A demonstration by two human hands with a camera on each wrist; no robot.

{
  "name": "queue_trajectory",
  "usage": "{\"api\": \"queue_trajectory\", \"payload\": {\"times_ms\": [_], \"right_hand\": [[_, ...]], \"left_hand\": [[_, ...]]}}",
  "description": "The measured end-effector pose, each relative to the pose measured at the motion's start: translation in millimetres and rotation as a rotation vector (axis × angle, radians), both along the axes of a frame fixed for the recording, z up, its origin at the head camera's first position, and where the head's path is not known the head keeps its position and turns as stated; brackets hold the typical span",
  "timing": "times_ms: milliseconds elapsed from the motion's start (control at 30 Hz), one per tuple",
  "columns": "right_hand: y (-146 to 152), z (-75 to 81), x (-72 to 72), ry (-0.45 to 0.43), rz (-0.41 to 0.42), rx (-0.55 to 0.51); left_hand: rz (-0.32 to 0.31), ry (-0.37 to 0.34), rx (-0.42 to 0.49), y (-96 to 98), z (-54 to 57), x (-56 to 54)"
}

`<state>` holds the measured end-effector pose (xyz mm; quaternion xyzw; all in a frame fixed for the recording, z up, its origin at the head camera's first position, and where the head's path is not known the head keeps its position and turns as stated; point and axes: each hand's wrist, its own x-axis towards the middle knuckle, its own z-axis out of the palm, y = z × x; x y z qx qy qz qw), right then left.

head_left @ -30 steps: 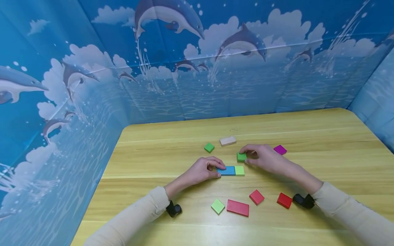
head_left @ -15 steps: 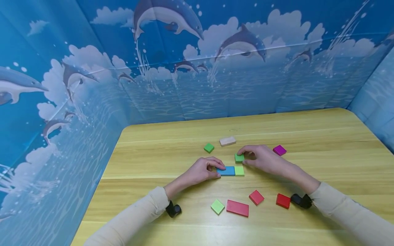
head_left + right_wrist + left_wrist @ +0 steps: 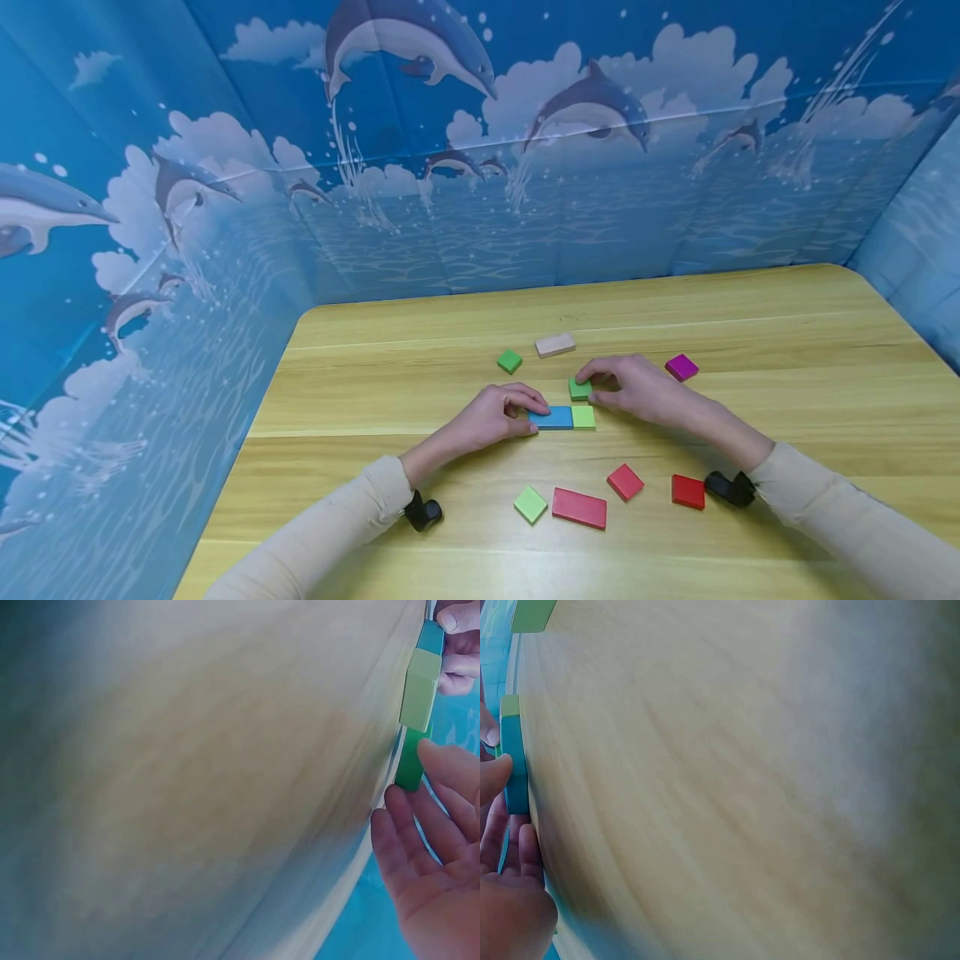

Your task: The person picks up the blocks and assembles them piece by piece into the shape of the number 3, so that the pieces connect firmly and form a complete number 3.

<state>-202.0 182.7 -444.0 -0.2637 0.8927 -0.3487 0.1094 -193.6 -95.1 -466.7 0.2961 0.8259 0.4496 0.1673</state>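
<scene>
My left hand [image 3: 491, 419] holds the left end of a flat blue rectangular block [image 3: 557, 418], thumb at its near side and fingers over the top. Against the blue block's right end lies a light green square block [image 3: 583, 417]. Just behind that square, my right hand [image 3: 636, 388] pinches a darker green block [image 3: 578, 390] between thumb and fingers. In the right wrist view the dark green block [image 3: 409, 759] shows beside the light green one [image 3: 420, 690], under my thumb. The left wrist view shows my thumb on the blue block's side [image 3: 516, 776].
Behind lie a green square [image 3: 509, 361] and a pale wooden block [image 3: 555, 345]; a purple block [image 3: 682, 367] is at the right. Nearer are a light green square [image 3: 530, 504], a red rectangle [image 3: 579, 508], a red square [image 3: 625, 482] and another red block [image 3: 687, 492] by the right wrist camera.
My right hand has moved a little left and nearer with the dark green block. The red block by the right wrist camera has shifted left and turned slightly. The left hand stays put.
</scene>
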Motion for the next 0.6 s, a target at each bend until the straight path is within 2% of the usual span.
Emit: {"api": "queue_trajectory", "payload": {"times_ms": [367,600], "right_hand": [[-1.0,-2.6,-2.4,-0.023,-0.001,0.015],[-2.0,-3.5,-2.1,0.011,0.009,0.011]], "left_hand": [[-0.004,0.003,0.004,-0.1,-1.4,-0.6],[-0.003,0.005,0.003,-0.4,-1.8,-0.7]]}}
